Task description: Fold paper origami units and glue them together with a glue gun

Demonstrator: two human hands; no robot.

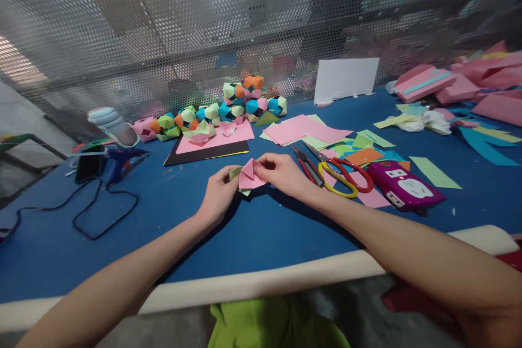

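Just above the blue table, both my hands grip one small folded paper piece (249, 175), pink in front with pale green parts behind and below. My left hand (220, 190) pinches its green left side. The fingers of my right hand (281, 173) are closed on the pink right edge. Beyond them, loose folded units (199, 133) in green and pink lie on a pink sheet (238, 134) over a black board (212, 153). Behind these stands a row of multicoloured folded paper balls (209, 113), with some stacked on top.
Right of my hands lie scissors (346, 176), a grey and red cutter (308, 166), a purple pouch (402, 185) and coloured paper (308, 129). A blue glue gun (120, 162) with its cord, a phone (89, 163) and a bottle (112, 125) are at left. Mesh (183, 27) rises behind.
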